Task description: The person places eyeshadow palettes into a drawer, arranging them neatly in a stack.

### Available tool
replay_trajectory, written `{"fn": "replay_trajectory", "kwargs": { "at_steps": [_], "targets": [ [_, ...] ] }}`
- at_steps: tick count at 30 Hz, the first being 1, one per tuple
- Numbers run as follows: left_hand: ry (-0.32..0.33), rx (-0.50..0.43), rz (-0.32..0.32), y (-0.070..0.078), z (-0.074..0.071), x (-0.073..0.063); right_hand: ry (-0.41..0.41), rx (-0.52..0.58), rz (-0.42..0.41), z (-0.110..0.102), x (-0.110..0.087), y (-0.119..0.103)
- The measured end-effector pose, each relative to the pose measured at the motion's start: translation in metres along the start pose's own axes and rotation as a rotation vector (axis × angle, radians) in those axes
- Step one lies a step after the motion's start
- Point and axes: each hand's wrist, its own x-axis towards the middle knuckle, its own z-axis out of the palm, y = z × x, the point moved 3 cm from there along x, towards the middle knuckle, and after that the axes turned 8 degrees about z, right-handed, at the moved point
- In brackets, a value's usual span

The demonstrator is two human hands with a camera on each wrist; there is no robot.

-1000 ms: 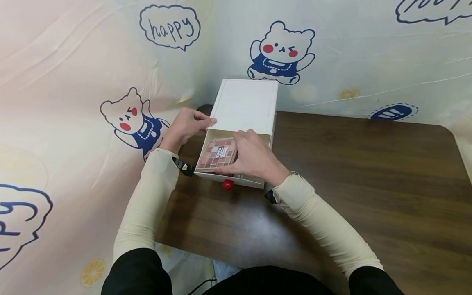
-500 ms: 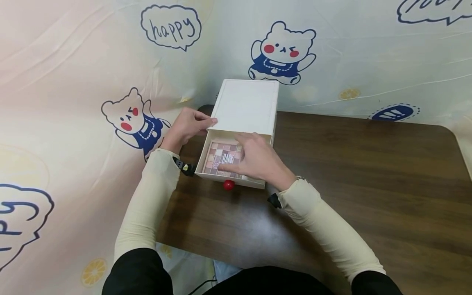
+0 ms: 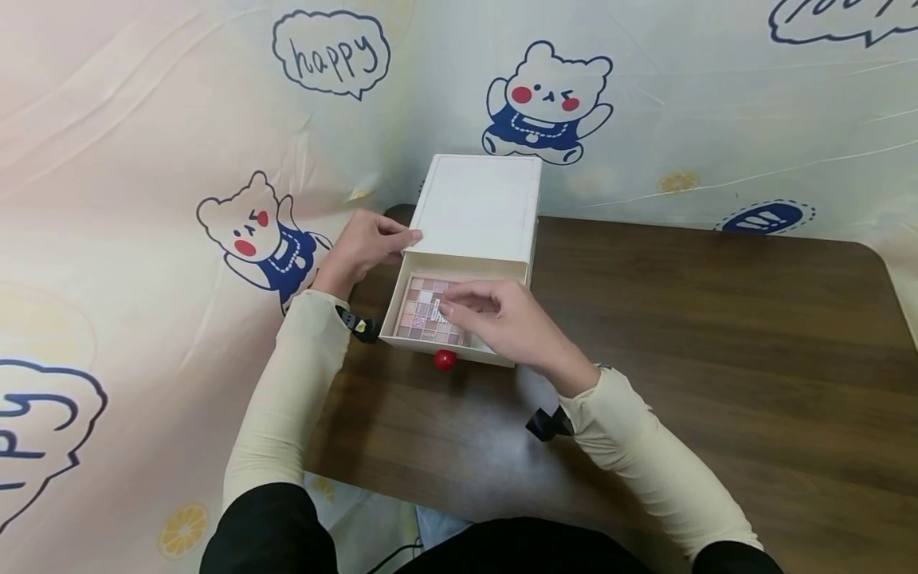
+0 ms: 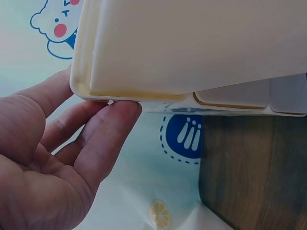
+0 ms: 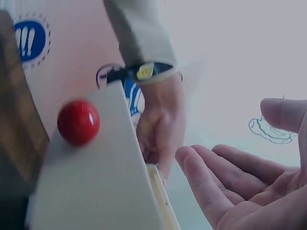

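Note:
A white drawer box (image 3: 476, 203) stands on the table with its drawer (image 3: 402, 339) pulled out toward me. Inside the drawer, at its left, lies a flat eyeshadow palette (image 3: 417, 311) with a pink and mauve checkered lid. A red round knob (image 3: 445, 360) sits on the drawer front. My left hand (image 3: 364, 245) holds the left front corner of the box casing; in the left wrist view its fingertips (image 4: 125, 111) touch the edge. Over the drawer, partly covering the palette, my right hand (image 3: 512, 323) has loosely bent fingers and holds nothing, as the right wrist view confirms.
The brown wooden table (image 3: 703, 343) stretches to the right of the box. A printed cloth (image 3: 445, 80) with bears hangs behind and to the left. A dark round object (image 3: 399, 213) shows behind the left hand.
My right hand has let go of the eyeshadow palette, which now lies flat in the drawer, and has lifted back toward me. The left hand stays at the box corner.

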Motion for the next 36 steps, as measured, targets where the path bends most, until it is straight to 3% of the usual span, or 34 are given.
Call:
{"fn": "replay_trajectory", "kwargs": {
  "at_steps": [3,12,24,31,36],
  "targets": [
    [-0.002,0.003,0.004,0.000,0.000,0.000,-0.038,0.082,0.039,0.004,-0.008,0.003],
    [0.008,-0.032,-0.008,-0.002,0.000,0.002,-0.109,0.363,0.055,0.027,-0.031,0.014],
    [0.006,-0.021,-0.027,-0.003,-0.001,0.003,-0.066,0.563,0.163,0.063,-0.046,0.058],
    [0.004,-0.015,-0.030,-0.003,-0.001,0.003,-0.030,0.669,0.298,0.081,-0.044,0.089],
    [0.007,-0.009,-0.031,-0.004,0.000,0.003,0.042,0.767,0.361,0.091,-0.039,0.102]
  ]
}}
